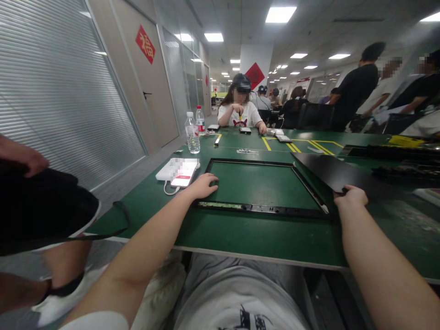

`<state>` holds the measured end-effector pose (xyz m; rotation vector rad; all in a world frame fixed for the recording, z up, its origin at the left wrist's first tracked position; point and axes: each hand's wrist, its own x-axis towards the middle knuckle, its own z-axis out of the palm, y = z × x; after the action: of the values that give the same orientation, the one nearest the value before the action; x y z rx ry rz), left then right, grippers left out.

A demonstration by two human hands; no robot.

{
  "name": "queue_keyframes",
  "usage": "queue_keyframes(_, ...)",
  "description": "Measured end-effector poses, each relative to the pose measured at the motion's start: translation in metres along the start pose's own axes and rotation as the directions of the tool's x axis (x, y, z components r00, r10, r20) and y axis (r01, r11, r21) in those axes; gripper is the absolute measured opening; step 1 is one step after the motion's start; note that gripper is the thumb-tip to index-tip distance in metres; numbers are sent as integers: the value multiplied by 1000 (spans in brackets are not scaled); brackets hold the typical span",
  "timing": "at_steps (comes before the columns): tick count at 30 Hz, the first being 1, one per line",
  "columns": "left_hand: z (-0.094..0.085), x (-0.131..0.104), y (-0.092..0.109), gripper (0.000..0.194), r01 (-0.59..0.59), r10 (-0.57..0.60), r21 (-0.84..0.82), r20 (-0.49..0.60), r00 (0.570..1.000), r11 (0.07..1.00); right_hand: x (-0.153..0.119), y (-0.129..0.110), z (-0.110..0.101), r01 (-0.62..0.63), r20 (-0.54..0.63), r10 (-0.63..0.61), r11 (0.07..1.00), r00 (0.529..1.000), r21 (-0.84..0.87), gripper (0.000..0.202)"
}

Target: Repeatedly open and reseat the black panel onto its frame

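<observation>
**benchlurker:** ok so what's on that green table, starting at the near edge?

**solderfan:** Closest is a black rectangular bezel lying flat, with a narrow green circuit board sitting in the left part of its near rail. The middle's open, so you see tabletop right through it.

**benchlurker:** And the grip?

**solderfan:** Right hand is pinched closed on the near edge of a thin black panel, tilted up just right of the bezel. Left hand lies over the bezel's left side, fingers loosely bent. Touching it, but can't tell if it's actually grasping.

**benchlurker:** Anything past that?

**solderfan:** Left of the bezel there's a lit phone by a white box, with a white cable looping off the phone. Then a clear bottle with a white cap and, just behind, a red-capped bottle. Both upright and capped; couldn't tell you how full. Farther back, yellow tape lines, then a co-worker across the table holding a yellow-handled tool.
</observation>
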<state>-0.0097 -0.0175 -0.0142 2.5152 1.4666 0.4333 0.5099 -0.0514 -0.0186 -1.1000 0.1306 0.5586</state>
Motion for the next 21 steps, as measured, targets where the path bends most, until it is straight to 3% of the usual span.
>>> queue_keyframes(3, -1, 0, 1, 50, 5, -5, 6, 11, 1000, 1000, -8, -2, 2, -15, -76, 14, 1000, 997, -12, 32)
queue_keyframes(12, -1, 0, -1, 48, 1, -2, -43, -11, 1000, 999, -19, -6, 6, -84, -100, 80, 995, 992, -44, 31)
queue_keyframes(21, 0, 0, -2, 47, 4, -6, -80, -24, 1000, 997, -13, -3, 4, -79, -33, 79, 997, 996, -14, 33)
